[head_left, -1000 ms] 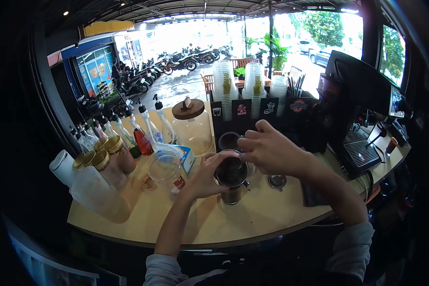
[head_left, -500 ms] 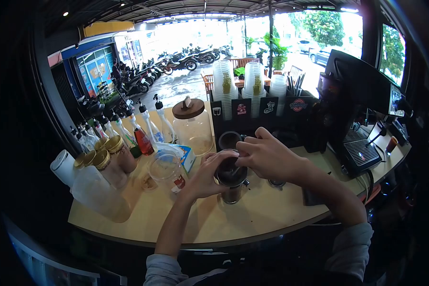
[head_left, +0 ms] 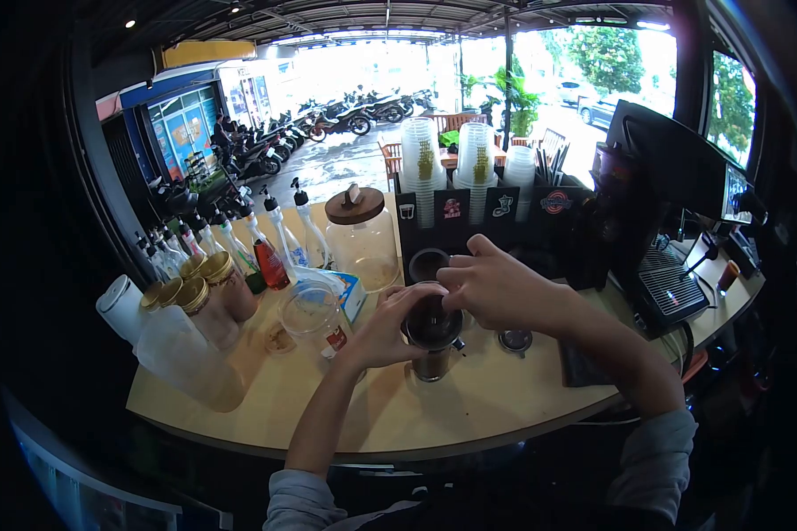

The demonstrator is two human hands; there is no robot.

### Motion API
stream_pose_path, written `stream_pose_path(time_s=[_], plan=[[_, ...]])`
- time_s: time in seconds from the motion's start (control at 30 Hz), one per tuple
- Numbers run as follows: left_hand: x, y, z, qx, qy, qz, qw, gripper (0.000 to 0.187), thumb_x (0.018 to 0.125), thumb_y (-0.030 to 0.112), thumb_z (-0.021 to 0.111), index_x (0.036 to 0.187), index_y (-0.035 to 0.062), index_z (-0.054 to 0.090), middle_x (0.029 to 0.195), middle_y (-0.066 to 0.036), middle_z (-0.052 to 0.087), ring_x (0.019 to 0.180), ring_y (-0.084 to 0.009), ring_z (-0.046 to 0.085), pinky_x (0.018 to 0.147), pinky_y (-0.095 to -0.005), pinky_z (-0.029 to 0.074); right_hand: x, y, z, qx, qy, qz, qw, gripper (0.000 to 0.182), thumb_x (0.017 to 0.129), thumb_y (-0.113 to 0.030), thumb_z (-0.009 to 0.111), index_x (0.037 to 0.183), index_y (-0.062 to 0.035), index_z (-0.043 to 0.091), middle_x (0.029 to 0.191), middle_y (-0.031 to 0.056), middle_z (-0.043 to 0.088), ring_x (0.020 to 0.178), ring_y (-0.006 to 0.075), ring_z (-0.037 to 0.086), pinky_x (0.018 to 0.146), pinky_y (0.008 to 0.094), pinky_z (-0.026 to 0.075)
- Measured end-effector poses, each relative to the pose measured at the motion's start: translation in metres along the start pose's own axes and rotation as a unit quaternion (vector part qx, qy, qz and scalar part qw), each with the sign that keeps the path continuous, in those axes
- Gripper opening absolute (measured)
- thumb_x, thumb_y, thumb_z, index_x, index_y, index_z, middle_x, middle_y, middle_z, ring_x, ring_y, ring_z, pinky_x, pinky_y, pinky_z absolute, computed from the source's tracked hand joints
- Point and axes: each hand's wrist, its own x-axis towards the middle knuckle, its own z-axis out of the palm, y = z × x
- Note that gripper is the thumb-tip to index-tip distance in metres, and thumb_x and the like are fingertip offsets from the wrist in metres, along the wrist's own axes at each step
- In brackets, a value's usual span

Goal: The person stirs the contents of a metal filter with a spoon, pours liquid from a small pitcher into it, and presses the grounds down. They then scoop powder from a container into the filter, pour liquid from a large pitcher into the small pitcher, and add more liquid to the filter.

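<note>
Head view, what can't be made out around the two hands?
Head view: anything the right hand may pinch, hidden by the hand itself.
Head view: contents of the vessel the left hand grips, too dark.
Head view: wording on the label of the clear container, too small.

A pale wood-toned surface with a curved front edge (head_left: 496,403) spans the middle of the frame. Overhead, a dark ribbed metal roof (head_left: 328,21) carries small round white lights (head_left: 130,24) at upper left. Beyond lies glaring, light grey paved ground (head_left: 323,164), beside a blue-framed glass shopfront (head_left: 184,133) under a yellow rectangular signboard (head_left: 208,53). Brown wooden chairs (head_left: 390,159) stand at upper centre, near a slim black post (head_left: 508,75). At upper right, strong daylight and green leafy trees (head_left: 607,57) show between dark uprights.
</note>
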Motion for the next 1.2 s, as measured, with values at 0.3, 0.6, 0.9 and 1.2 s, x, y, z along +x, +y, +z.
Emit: stream_pose_path(time_s=[0.3,0.6,0.9,1.2], plan=[[-0.001,0.006,-0.005,-0.011,-0.007,-0.002,1.000,0.087,0.051,0.014,0.081,0.131,0.0179,0.045,0.131,-0.004,0.053,0.124,-0.0294,0.046,0.111,-0.0431,0.026,0.004,0.004,-0.003,0.006,0.012,-0.013,1.000,0.014,0.070,-0.016,0.067,0.082,-0.0215,0.072,0.085,-0.0052,0.058,0.089,0.0113,0.056,0.087,0.0342,0.036],[-0.003,0.001,-0.005,0.026,-0.013,-0.015,0.999,0.088,0.051,0.015,0.082,0.131,0.0168,0.044,0.127,-0.008,0.054,0.123,-0.0324,0.044,0.111,-0.0451,0.026,0.014,0.008,0.001,-0.027,0.013,-0.019,0.999,0.005,0.069,-0.018,0.069,0.073,-0.0213,0.069,0.082,-0.0070,0.057,0.088,0.0117,0.055,0.087,0.0343,0.035],[-0.001,-0.003,-0.003,-0.046,0.008,-0.057,0.997,0.086,0.053,0.015,0.083,0.130,0.0156,0.045,0.127,-0.009,0.054,0.124,-0.0313,0.044,0.108,-0.0431,0.034,0.014,0.022,-0.011,0.190,-0.035,0.051,0.980,0.020,0.069,-0.012,0.074,0.088,-0.0053,0.070,0.080,0.0064,0.065,0.077,0.0242,0.066,0.071,0.0368,0.050],[-0.001,-0.009,0.003,-0.066,0.012,-0.027,0.997,0.083,0.056,0.019,0.088,0.128,0.0103,0.048,0.130,-0.010,0.053,0.121,-0.0234,0.051,0.105,-0.0394,0.038,0.003,0.034,0.016,0.610,0.016,0.250,0.752,0.015,0.083,-0.008,0.068,0.090,0.0044,0.065,0.078,0.0089,0.068,0.071,0.0130,0.068,0.056,0.0241,0.054]])
